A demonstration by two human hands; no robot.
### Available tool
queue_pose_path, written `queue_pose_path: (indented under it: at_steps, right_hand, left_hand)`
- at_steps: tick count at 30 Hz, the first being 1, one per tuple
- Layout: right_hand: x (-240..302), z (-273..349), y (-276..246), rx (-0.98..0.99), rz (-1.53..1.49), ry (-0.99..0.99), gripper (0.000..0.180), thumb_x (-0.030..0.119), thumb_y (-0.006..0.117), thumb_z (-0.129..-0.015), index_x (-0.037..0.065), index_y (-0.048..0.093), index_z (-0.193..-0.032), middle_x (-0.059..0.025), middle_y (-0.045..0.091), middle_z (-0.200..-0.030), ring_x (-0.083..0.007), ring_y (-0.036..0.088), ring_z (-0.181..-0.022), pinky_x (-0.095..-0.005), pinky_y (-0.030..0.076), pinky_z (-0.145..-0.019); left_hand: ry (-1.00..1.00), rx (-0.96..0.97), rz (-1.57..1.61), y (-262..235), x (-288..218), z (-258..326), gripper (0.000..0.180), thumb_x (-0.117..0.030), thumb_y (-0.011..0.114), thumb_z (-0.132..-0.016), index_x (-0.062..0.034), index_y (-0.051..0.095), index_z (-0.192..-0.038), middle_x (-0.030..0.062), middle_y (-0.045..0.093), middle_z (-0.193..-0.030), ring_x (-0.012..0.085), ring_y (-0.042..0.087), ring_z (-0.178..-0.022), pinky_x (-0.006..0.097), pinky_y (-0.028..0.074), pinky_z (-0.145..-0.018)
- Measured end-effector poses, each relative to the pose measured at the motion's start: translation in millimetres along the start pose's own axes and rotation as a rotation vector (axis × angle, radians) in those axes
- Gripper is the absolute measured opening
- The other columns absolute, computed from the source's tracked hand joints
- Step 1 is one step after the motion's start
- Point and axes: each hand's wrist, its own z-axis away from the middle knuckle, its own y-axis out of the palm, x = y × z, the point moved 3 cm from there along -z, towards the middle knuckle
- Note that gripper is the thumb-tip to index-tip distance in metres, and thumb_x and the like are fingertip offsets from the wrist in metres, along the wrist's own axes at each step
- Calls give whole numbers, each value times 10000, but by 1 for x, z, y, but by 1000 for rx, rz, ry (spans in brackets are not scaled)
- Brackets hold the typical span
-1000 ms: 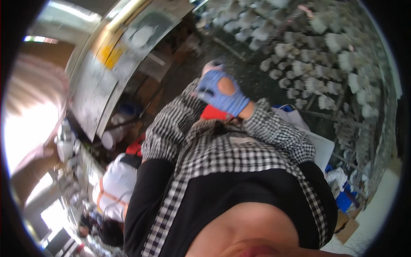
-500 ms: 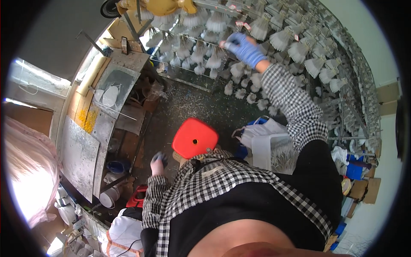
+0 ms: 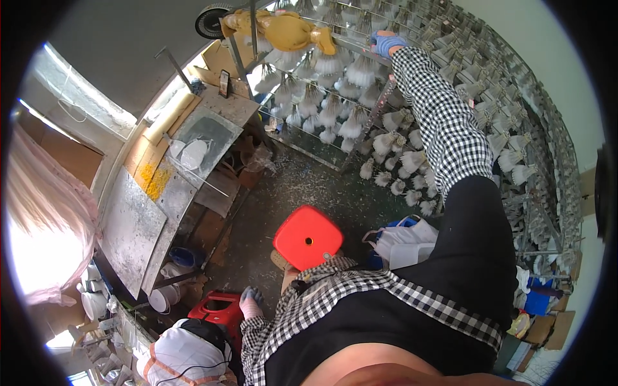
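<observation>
Rack [image 3: 356,46] with white bristle bundles [image 3: 362,71] ahead, rightward; our gloved right hand [image 3: 387,44] at its upper edge, grip unclear to us. Our left hand [image 3: 251,296] hangs low near red plastic object [image 3: 217,307], hold unclear. Red stool [image 3: 308,226] before us.

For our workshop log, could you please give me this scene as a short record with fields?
Right hand: blue-gloved, reaching to the metal rack; grip unclear
Left hand: low, near a red plastic item; contact unclear
Rack contents: rows of white fan-shaped bundles
Floor: red stool with central hole
Left side: workbench with yellow patch
</observation>
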Motion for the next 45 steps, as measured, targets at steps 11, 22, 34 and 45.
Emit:
queue_pose_path:
  at_steps: [11,22,34,45]
  right_hand:
    - [44,93,12,-841,-132,-238,488,295,651,-764,94,568,-1201,-162,585,-1157,-332,555,-1054,-417,447,-912]
    - [164,539,294,-265,-709,207,342,273,615,-800,92,593,-1090,-125,588,-990,-327,568,-958,-413,463,-838]
    - [74,899,388,-395,-821,1307,372,296,658,-787,47,627,-1061,-123,682,-928,-244,653,-797,-334,515,-738]
    - [-271,897,386,-109,-465,866,254,260,605,-796,87,642,-978,-122,644,-877,-303,622,-833,-383,485,-775]
  left_hand:
    - [-82,216,-29,-40,-25,-59,318,-135,615,-862,-77,576,-1173,104,659,-958,209,646,-743,304,520,-606]
    - [-87,635,-707,114,-123,-140,296,-144,642,-834,-90,618,-1125,48,663,-944,182,635,-768,329,519,-647]
    - [0,1180,-1252,308,40,60,294,-167,576,-902,-67,589,-1178,69,650,-1055,155,636,-872,282,507,-730]
    - [-412,1501,-1323,278,288,324,348,-149,570,-917,-1,547,-1231,70,624,-1068,137,600,-930,256,494,-787]
